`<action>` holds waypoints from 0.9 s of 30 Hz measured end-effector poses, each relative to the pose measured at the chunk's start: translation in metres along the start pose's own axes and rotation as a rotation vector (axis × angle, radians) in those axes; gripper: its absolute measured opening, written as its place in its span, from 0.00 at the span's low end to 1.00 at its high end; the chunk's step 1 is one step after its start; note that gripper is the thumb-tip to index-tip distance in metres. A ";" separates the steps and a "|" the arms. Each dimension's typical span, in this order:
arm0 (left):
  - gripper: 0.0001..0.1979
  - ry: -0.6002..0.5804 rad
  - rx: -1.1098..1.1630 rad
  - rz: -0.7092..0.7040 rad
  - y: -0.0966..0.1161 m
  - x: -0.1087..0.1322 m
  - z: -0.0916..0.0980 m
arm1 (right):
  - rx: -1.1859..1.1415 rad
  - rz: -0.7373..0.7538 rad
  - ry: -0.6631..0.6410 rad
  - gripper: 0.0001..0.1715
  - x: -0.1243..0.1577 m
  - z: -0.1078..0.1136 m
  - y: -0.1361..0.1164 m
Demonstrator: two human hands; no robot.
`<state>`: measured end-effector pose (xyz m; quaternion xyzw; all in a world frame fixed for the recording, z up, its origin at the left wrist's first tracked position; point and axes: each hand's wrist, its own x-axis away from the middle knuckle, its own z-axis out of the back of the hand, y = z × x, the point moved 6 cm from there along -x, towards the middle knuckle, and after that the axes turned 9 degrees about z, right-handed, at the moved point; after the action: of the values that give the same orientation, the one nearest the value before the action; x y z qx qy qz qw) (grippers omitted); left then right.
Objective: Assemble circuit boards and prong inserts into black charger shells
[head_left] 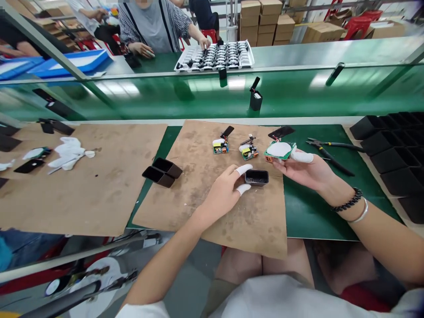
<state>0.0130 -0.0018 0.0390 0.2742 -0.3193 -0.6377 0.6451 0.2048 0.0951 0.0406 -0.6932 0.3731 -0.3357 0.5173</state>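
My left hand (222, 187), with white finger cots on thumb and forefinger, grips the left end of a small black open-topped case (257, 177) on the brown paper. In my right hand (303, 170), a green circuit board (280, 151) with a white pad on top is pinched between thumb and fingers. A black lid-like piece (281, 132) lies just beyond that board. Farther back on the paper sit two more circuit boards, one on the left (221, 146) and one nearer the middle (249, 151). Two empty black cases (162, 172) lie side by side left of my left hand.
Pliers (334, 152) lie on the green mat to the right, beside rows of black cases (394, 145). Beyond the table a green conveyor (149, 99) carries a black case (256, 99). Across it, a person (155, 26) reaches into a white tray (247, 55). White gloves (69, 152) lie left.
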 end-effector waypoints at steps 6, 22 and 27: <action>0.44 -0.089 0.001 0.157 0.003 -0.003 0.011 | -0.048 0.048 0.067 0.12 -0.001 0.006 -0.002; 0.35 0.011 0.502 0.008 -0.007 -0.029 -0.035 | 0.651 0.693 -0.004 0.30 0.025 -0.020 -0.020; 0.35 0.079 0.539 -0.111 -0.002 -0.030 -0.028 | 0.831 0.742 -0.054 0.25 0.027 -0.023 -0.024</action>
<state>0.0333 0.0268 0.0172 0.4779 -0.4365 -0.5527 0.5250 0.2025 0.0659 0.0717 -0.2617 0.4150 -0.2322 0.8399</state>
